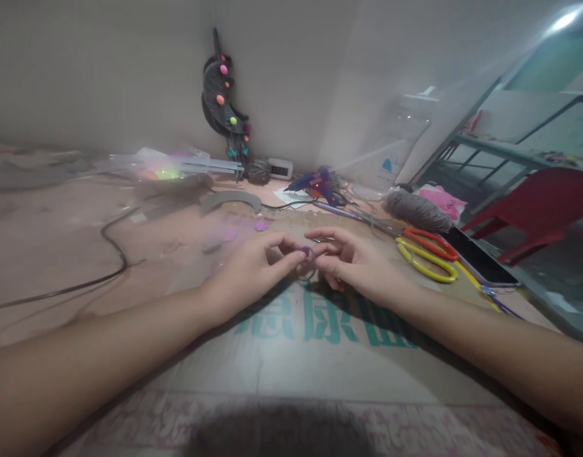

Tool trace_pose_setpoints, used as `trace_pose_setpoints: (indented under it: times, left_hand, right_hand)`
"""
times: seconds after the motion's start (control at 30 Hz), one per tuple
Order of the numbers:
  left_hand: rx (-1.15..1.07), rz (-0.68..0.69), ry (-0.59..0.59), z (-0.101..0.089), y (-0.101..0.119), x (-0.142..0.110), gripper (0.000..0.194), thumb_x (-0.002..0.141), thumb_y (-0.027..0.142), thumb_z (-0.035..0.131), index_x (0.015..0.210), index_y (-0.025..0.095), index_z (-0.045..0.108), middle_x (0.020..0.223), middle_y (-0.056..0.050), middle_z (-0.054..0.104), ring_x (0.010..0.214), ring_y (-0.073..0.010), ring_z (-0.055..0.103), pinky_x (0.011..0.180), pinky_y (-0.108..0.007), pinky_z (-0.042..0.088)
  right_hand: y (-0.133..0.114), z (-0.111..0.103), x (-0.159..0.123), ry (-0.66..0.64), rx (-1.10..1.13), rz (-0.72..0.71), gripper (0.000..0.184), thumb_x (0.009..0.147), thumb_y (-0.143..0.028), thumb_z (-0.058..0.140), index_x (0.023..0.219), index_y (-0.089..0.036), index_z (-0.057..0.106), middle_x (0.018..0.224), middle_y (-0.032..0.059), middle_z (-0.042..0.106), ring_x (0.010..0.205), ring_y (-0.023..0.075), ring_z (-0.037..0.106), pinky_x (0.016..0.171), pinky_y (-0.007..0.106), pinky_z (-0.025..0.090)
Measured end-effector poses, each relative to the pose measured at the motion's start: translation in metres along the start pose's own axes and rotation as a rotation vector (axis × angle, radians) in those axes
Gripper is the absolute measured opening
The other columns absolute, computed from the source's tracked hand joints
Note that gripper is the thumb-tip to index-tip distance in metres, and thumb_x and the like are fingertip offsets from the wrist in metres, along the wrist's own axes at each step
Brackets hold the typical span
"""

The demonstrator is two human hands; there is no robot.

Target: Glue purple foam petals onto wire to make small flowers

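Note:
My two hands meet over the middle of the table. My left hand [272, 257] is closed, with a small purple piece [305, 252] pinched between thumb and forefinger. Just to its right, my right hand [346, 257] has its fingers bent and its thumb drawn in close to the purple piece. A thin, shiny sliver shows by its fingertips; I cannot make out what it is. Under the fingertips a thin curved strand is faintly visible. Small flat purple shapes [261, 226] lie on the table beyond my left hand.
Yellow-and-red-handled scissors [427, 263] and a phone [482, 257] lie at the right, near a grey yarn bundle [418, 208]. A blue glue gun [320, 184] rests at the back. A grey crescent ornament [220, 95] leans against the wall. A black cord [82, 289] crosses the left side.

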State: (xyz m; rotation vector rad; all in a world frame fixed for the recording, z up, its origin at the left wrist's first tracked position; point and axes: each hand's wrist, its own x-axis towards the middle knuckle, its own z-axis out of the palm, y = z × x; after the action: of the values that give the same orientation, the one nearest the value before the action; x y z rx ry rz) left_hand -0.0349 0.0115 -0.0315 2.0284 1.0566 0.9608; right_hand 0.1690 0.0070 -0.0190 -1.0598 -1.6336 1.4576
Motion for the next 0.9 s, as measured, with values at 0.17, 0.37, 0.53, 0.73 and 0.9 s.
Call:
trace_pose_setpoints:
  times: [0.17,0.37,0.53,0.73,0.9]
  left_hand:
    - [0.125,0.114,0.073,0.001,-0.005,0.000,0.008,0.089,0.027,0.062,0.089,0.021,0.067,0.084,0.001,0.071,0.080,-0.0150,0.063,0.077,-0.029,0.046]
    - [0.202,0.353,0.132,-0.001,-0.010,-0.001,0.010,0.088,0.015,0.061,0.092,0.022,0.067,0.091,0.000,0.071,0.089,-0.0164,0.063,0.085,-0.033,0.045]
    - [0.282,0.493,0.141,-0.004,-0.009,-0.002,0.012,0.091,0.015,0.059,0.096,0.022,0.067,0.092,-0.001,0.069,0.091,-0.0161,0.062,0.086,-0.033,0.045]
    - [0.241,0.412,0.119,-0.002,-0.007,-0.004,0.028,0.091,0.013,0.055,0.117,0.023,0.062,0.101,-0.002,0.070,0.097,-0.0162,0.062,0.091,-0.033,0.046]
    - [0.156,0.149,0.055,-0.003,-0.002,-0.002,0.019,0.094,0.028,0.050,0.098,0.021,0.067,0.098,-0.003,0.070,0.095,-0.0198,0.063,0.087,-0.035,0.047]
  right_hand:
    - [0.003,0.000,-0.001,-0.011,0.034,0.012,0.041,0.082,-0.024,0.069,0.120,-0.018,0.053,0.077,-0.0014,0.066,0.050,0.0052,0.052,0.044,0.017,0.040]
    - [0.009,-0.004,0.001,-0.077,0.176,0.045,0.045,0.088,-0.057,0.057,0.106,-0.015,0.061,0.075,0.0023,0.065,0.053,0.0079,0.056,0.045,0.020,0.043]
    - [0.008,-0.001,-0.001,-0.122,0.138,0.091,0.032,0.085,-0.045,0.068,0.082,-0.014,0.061,0.071,0.0016,0.067,0.048,0.0043,0.051,0.044,0.017,0.039]
    - [0.005,0.001,-0.002,-0.108,0.156,0.071,0.027,0.084,-0.040,0.069,0.080,-0.016,0.059,0.068,-0.0008,0.066,0.048,0.0045,0.050,0.044,0.017,0.038]
    - [-0.002,0.004,-0.003,0.043,0.023,0.035,0.029,0.082,-0.043,0.069,0.079,-0.016,0.057,0.065,-0.0017,0.063,0.048,0.0050,0.049,0.044,0.018,0.035]
